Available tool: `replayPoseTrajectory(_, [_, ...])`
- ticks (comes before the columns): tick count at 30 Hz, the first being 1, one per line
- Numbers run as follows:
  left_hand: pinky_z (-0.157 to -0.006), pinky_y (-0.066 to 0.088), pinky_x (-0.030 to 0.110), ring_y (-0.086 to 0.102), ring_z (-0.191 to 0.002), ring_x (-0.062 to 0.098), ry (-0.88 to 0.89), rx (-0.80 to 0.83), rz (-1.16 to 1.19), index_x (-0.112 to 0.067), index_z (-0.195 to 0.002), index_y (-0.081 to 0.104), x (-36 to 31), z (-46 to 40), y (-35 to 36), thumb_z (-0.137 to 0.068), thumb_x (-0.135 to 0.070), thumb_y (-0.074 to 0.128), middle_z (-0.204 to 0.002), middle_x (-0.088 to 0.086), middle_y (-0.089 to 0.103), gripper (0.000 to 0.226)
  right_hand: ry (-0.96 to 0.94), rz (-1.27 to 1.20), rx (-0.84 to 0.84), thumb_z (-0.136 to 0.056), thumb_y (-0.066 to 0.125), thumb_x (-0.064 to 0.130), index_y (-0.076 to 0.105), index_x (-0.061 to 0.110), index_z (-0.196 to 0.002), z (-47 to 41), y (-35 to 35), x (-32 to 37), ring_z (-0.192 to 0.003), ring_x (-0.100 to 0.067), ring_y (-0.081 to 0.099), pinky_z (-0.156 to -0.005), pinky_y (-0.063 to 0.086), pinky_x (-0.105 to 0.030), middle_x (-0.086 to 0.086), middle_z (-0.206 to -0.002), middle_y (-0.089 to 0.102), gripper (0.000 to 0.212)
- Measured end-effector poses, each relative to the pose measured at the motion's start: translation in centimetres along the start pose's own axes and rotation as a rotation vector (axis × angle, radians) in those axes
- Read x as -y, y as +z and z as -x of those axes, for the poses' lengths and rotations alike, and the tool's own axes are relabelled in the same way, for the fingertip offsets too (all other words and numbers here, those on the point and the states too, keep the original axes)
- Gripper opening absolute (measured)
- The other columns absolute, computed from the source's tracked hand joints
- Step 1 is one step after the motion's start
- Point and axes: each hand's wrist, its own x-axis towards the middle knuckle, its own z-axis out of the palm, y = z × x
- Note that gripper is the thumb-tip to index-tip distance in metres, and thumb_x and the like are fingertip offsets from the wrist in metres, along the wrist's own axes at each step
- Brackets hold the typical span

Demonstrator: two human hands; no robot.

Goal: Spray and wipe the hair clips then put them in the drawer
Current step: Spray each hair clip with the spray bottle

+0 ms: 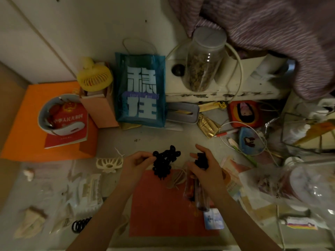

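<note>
My left hand [135, 163] pinches a black, knobbly hair clip [165, 161] and holds it up over the desk. Just to its right, my right hand [205, 172] grips a small clear spray bottle [200, 193] with a black nozzle [202, 160] pointed toward the clip. A cream claw clip [108, 163] lies on the desk left of my left hand. Another pale clip [90, 185] lies below it on clear plastic. Under my hands sits a red sheet [159, 205] with a tan clip [176, 178] partly hidden on it. No drawer is visible.
A blue bag [141, 89], a yellow fan [94, 76] and an orange folder [21, 124] stand at the back left. A jar [203, 60] stands on a white shelf. Cables, packets and plastic bags crowd the right. Black hair ties [80, 224] lie front left.
</note>
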Motion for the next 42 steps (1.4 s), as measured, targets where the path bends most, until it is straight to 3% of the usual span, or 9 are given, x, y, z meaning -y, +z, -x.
replayPoseTrajectory(4, [-0.069,0.052,0.015,0.066,-0.071,0.006,0.101,0.035,-0.013,-0.013,-0.076,0.070,-3.7,0.8,-0.7,-0.083,-0.001,0.067,-0.072,-0.003,0.071,0.015,-0.088,-0.061,0.028,-0.072,0.076,0.030,0.052,0.038,-0.121,-0.5,-0.4,3.6,-0.100,-0.005,0.066,-0.082,0.057,-0.029,0.008,-0.111,0.066,0.055])
replayPoseTrajectory(8, [-0.079,0.052,0.028,0.066,-0.079,0.017,0.189,0.096,-0.027,-0.010,-0.080,0.068,-8.0,1.4,-1.5,-0.086,-0.002,0.063,-0.079,0.008,0.070,0.012,-0.202,-0.078,0.089,-0.067,0.073,0.036,0.052,0.027,-0.128,-0.9,-1.6,8.2,-0.102,-0.003,0.064,-0.083,0.055,-0.024,0.018,-0.103,0.067,0.066])
replayPoseTrajectory(14, [-0.077,0.048,0.042,0.058,-0.077,0.035,0.394,0.203,-0.119,0.004,-0.085,0.063,-14.1,2.5,-2.7,-0.091,-0.002,0.055,-0.082,0.024,0.060,0.012,-0.300,-0.076,0.222,-0.066,0.076,0.029,0.054,0.028,-0.127,-0.4,-3.6,14.2,-0.102,-0.011,0.065,-0.086,0.055,-0.026,0.000,-0.108,0.068,0.065])
replayPoseTrajectory(16, [-0.069,0.047,0.033,0.058,-0.070,0.029,0.457,0.227,-0.168,0.001,-0.082,0.063,-16.1,2.9,-2.7,-0.091,0.000,0.054,-0.074,0.015,0.061,0.013,-0.343,-0.059,0.267,-0.066,0.077,0.026,0.055,0.026,-0.126,0.0,-4.0,16.0,-0.102,-0.013,0.066,-0.088,0.055,-0.029,-0.002,-0.107,0.068,0.065])
replayPoseTrajectory(19, [-0.062,0.046,0.010,0.060,-0.062,-0.001,0.504,0.253,-0.173,-0.006,-0.083,0.063,-19.1,3.6,-2.8,-0.091,-0.001,0.055,-0.066,-0.008,0.065,0.012,-0.410,-0.030,0.308,-0.069,0.079,0.019,0.054,0.023,-0.127,0.5,-4.4,18.3,-0.103,-0.011,0.066,-0.090,0.054,-0.028,-0.004,-0.108,0.069,0.064])
replayPoseTrajectory(23, [-0.071,0.054,0.019,0.066,-0.076,0.010,0.567,0.276,-0.162,-0.009,-0.087,0.064,-22.9,4.1,-3.0,-0.089,-0.003,0.056,-0.076,-0.005,0.069,0.010,-0.495,-0.009,0.341,-0.073,0.078,0.007,0.053,0.021,-0.129,1.3,-5.0,21.2,-0.103,-0.018,0.067,-0.086,0.055,-0.029,-0.010,-0.109,0.069,0.063])
replayPoseTrajectory(32, [-0.065,0.054,0.019,0.071,-0.075,0.017,0.706,0.253,-0.107,-0.016,-0.090,0.065,-30.7,5.7,-3.3,-0.081,-0.028,0.060,-0.082,0.007,0.073,0.016,-0.665,-0.011,0.320,-0.073,0.078,0.001,0.060,0.025,-0.118,3.1,-5.9,27.0,-0.086,-0.013,0.069,-0.072,0.053,-0.019,-0.005,-0.090,0.071,0.053])
replayPoseTrajectory(36, [-0.064,0.053,0.015,0.072,-0.075,0.014,0.737,0.180,0.001,-0.017,-0.101,0.063,-33.2,6.6,-2.6,-0.086,-0.026,0.059,-0.081,0.003,0.075,0.018,-0.741,-0.032,0.247,-0.074,0.078,0.004,0.062,0.025,-0.116,3.7,-5.7,28.7,-0.085,-0.018,0.068,-0.073,0.053,-0.021,-0.008,-0.089,0.070,0.049])
replayPoseTrajectory(42, [-0.072,0.057,0.021,0.072,-0.085,0.018,0.726,0.187,0.192,-0.023,-0.114,0.061,-35.0,7.9,-1.4,-0.073,-0.031,0.064,-0.088,0.007,0.076,0.042,-0.817,-0.218,0.105,-0.074,0.076,0.003,0.061,0.021,-0.108,4.2,-5.3,30.3,-0.081,-0.013,0.070,-0.068,0.055,-0.021,0.002,-0.086,0.072,0.041])
